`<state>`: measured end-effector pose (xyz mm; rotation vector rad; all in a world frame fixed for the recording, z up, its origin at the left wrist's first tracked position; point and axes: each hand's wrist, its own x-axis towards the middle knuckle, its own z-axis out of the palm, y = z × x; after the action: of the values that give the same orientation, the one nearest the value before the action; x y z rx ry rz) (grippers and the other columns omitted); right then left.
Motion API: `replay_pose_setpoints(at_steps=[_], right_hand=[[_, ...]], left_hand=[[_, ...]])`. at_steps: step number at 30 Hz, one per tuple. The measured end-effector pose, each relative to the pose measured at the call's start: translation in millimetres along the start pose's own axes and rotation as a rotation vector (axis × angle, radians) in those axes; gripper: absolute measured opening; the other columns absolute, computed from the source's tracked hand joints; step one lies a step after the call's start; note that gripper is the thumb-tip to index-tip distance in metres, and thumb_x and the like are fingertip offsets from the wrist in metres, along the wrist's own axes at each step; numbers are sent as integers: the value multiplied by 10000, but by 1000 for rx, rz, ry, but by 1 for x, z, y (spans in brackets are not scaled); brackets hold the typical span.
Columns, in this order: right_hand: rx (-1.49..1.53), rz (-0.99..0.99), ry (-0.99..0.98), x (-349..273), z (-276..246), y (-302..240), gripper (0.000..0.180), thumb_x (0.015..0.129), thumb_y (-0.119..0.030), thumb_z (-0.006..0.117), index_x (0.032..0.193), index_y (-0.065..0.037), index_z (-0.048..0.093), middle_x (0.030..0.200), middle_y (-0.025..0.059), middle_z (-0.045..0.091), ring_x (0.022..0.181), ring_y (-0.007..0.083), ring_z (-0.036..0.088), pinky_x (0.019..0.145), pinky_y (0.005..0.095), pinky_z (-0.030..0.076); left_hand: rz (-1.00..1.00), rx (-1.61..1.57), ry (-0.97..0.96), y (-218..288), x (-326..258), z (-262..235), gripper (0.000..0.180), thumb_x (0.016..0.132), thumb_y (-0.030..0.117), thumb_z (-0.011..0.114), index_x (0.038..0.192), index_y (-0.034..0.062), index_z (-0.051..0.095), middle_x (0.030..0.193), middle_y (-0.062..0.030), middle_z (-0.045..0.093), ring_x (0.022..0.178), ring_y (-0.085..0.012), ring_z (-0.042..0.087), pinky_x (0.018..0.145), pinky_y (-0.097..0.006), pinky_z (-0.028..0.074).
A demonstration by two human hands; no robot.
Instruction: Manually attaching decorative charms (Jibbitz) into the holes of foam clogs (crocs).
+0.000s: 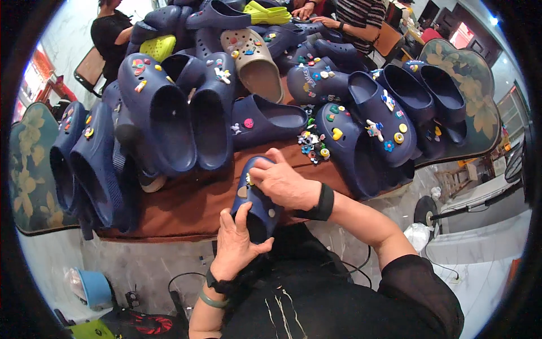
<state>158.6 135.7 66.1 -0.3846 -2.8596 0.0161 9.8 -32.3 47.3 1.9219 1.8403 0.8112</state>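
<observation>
At the table's front edge I hold a small navy clog (258,204), its toe pointing away from me. My left hand (234,247) is closed round its near side, the thumb at the opening and fingers along the left edge. Over the toe, my right hand (287,183) is bent with its fingertips pinched at a small yellow-and-white shoe charm (249,179); the fingers partly hide it. A beige round charm (243,192) sits just below on the clog's upper. Beyond my right hand lies a loose pile of small colourful charms (312,144).
Many navy clogs with charms crowd the brown-covered table (186,206), including a large one (169,124) at left and others (389,121) at right. A beige clog (254,62) and lime-green clogs (268,12) lie farther back. Patterned chair backs (34,169) flank the table. Other people (361,20) stand beyond.
</observation>
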Motion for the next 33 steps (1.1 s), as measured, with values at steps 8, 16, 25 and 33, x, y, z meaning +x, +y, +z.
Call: replay_pose_setpoints(at_steps=[8,16,25,33], right_hand=[[-8,10,-52,6,1,-12,172,660,-193,663,764,-79,737,969,38,570,1084,227,505,1005,522,354],[237,449,459,-53,19,62,233,822,-26,638,1050,-52,680,1004,156,661,946,362,639,816,426,526],[-41,810,160,-78,33,102,150,886,-191,653,953,-57,648,966,143,629,869,372,655,732,469,543],[237,590,556,-65,25,76,76,837,-70,686,907,-50,662,906,110,688,852,324,673,718,396,537]], left_hand=[[-10,26,-26,2,3,-2,1060,568,297,903,1412,152,278,1181,-217,389,1071,-445,525,894,-506,495],[-37,6,0,3,-1,-3,1041,577,304,887,1418,215,278,1142,-202,364,1056,-433,496,827,-528,505],[-3,-15,16,0,0,1,1041,578,306,885,1425,223,285,1165,-206,367,1088,-426,483,847,-524,514],[-23,-13,6,0,-1,3,1040,583,311,884,1427,219,283,1156,-205,372,1081,-424,481,841,-521,512]])
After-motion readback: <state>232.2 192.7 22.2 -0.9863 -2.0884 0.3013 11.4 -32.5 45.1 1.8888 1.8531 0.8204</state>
